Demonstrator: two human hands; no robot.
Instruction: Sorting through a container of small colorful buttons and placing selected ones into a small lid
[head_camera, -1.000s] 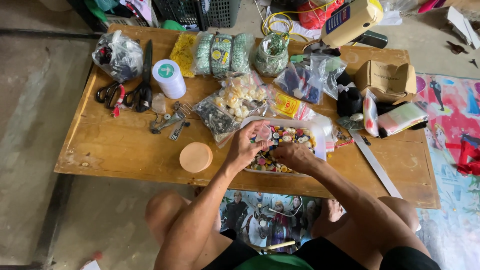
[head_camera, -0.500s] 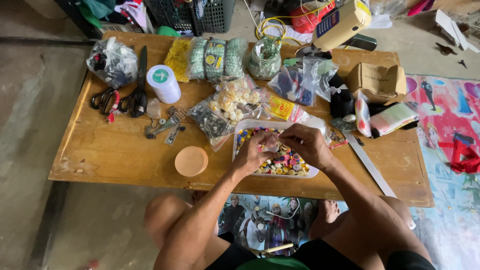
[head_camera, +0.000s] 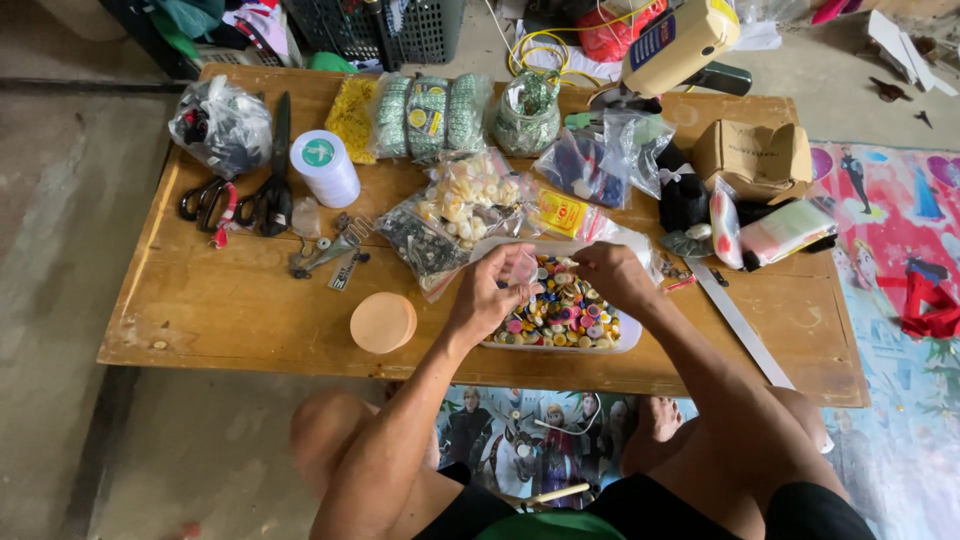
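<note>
1. Because both hands meet over the clear plastic tray of buttons (head_camera: 622, 340) in the centre of the frame, a slip is the likeliest trouble: the left hand (head_camera: 492, 295) is curled, its fingertips pinching what looks like a small pale pink button (head_camera: 522, 268) above the tray's upper left corner. I judge that so small and smooth a piece could easily drop back among the coloured buttons and be lost.
2. The right hand (head_camera: 615, 275) rests knuckles-up over the tray's upper right part, fingers bent down into the buttons; whether it grips anything I cannot tell.
3. The tray lies near the table's front edge (head_camera: 300, 362). A push from either wrist could, I think, slide it toward the person's knees and spill it.
4. The tray's long axis runs left to right across the frame, parallel to the table's front edge, with its open side up.
5. Bags of beads (head_camera: 455, 215) lie touching or just beside the tray's upper left corner; a forearm sweeping out could drag one over.
6. The round wooden lid (head_camera: 383, 322) sits left of the tray, apart from it, and the scissors (head_camera: 270, 195) lie well apart in the upper left.
</note>
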